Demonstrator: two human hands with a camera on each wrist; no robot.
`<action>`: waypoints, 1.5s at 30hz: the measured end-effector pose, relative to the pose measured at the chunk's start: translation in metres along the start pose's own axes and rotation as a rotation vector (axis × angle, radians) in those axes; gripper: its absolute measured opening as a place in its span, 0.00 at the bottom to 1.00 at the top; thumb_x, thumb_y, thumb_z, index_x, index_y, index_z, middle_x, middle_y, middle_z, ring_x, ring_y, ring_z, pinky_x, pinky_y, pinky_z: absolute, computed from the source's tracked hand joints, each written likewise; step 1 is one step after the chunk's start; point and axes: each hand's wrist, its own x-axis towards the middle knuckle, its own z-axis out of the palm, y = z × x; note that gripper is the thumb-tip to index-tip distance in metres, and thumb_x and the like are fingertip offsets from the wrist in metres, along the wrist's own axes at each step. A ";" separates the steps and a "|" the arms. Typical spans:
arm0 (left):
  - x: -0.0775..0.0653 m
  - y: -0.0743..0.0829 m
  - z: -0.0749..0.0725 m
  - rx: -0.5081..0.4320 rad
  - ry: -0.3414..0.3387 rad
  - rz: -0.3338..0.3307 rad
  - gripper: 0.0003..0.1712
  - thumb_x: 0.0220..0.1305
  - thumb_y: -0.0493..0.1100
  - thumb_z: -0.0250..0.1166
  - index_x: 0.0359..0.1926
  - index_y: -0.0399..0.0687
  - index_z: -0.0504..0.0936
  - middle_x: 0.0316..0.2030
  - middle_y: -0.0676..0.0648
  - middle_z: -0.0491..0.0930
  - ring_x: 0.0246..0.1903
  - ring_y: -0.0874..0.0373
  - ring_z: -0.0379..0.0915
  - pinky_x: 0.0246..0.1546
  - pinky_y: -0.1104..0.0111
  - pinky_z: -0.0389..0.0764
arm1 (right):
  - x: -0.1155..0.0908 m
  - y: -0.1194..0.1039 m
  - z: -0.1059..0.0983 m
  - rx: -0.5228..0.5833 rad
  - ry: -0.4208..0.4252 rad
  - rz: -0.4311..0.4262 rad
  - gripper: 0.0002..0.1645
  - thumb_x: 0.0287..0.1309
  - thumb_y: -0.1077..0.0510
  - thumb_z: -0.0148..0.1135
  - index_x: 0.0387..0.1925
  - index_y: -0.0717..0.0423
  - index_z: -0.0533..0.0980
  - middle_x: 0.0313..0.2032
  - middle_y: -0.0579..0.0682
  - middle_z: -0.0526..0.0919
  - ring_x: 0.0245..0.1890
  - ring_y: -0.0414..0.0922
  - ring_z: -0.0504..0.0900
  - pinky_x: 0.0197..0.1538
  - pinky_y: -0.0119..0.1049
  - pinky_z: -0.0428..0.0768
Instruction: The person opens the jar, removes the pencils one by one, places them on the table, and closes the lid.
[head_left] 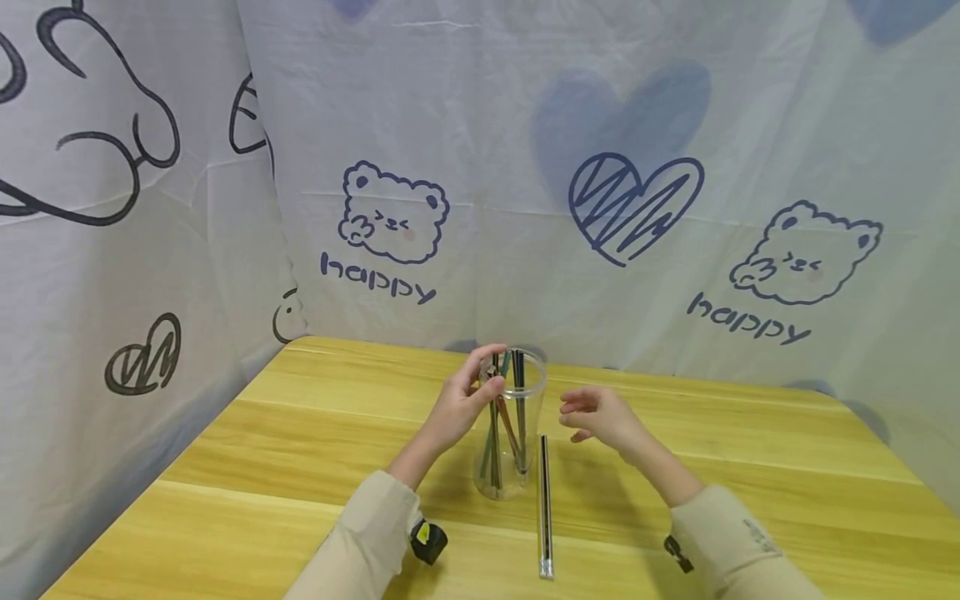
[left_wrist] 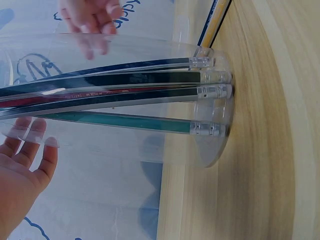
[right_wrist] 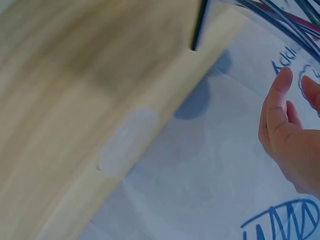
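Clear cup (head_left: 536,417) stands upright on the worktop (head_left: 315,433) in the head view, several pencils (head_left: 521,425) leaning inside it. The left hand (head_left: 459,404) grips it by the rim, thumb on the near side, seemingly to stop such a tall, slim vessel tipping. The right hand (head_left: 606,418) hangs beside the cup, fingers loosely bent around nothing, perhaps kept free for handling pencils. Just beside the base lies a loose pencil (head_left: 545,504), possibly two together, within easy reach.

The left wrist view shows the pencils' metal-banded ends at the cup's bottom, the wall keeping them from spreading.

In the right wrist view the right hand is apart from everything, its fingers and thumb parted.
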 end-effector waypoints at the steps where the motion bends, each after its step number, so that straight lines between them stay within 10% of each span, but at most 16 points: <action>1: 0.000 0.000 0.000 0.001 0.001 0.003 0.40 0.55 0.69 0.51 0.61 0.49 0.62 0.40 0.40 0.72 0.36 0.53 0.70 0.35 0.62 0.75 | 0.000 -0.002 -0.001 -0.005 0.010 -0.012 0.20 0.55 0.70 0.55 0.49 0.77 0.67 0.40 0.66 0.75 0.39 0.57 0.76 0.33 0.41 0.78; 26: -0.005 0.032 0.001 0.004 -0.005 0.018 0.40 0.59 0.64 0.51 0.59 0.36 0.62 0.28 0.49 0.66 0.26 0.54 0.62 0.23 0.72 0.65 | -0.004 -0.060 -0.008 -0.054 0.198 -0.350 0.12 0.53 0.68 0.58 0.40 0.71 0.74 0.35 0.61 0.80 0.27 0.41 0.78 0.33 0.32 0.77; 35: -0.005 0.032 0.000 -0.022 -0.024 0.007 0.39 0.61 0.61 0.51 0.61 0.36 0.60 0.35 0.35 0.70 0.30 0.53 0.66 0.27 0.71 0.68 | -0.002 -0.077 0.007 -0.143 0.165 -0.503 0.09 0.52 0.68 0.59 0.37 0.69 0.76 0.33 0.59 0.80 0.27 0.46 0.79 0.32 0.33 0.77; 45: 0.001 -0.001 -0.002 -0.022 -0.024 0.011 0.43 0.56 0.68 0.50 0.62 0.44 0.60 0.40 0.39 0.72 0.35 0.53 0.69 0.34 0.61 0.73 | 0.002 -0.084 0.018 -0.267 0.109 -0.603 0.09 0.52 0.67 0.61 0.37 0.67 0.78 0.34 0.55 0.81 0.30 0.45 0.78 0.33 0.33 0.76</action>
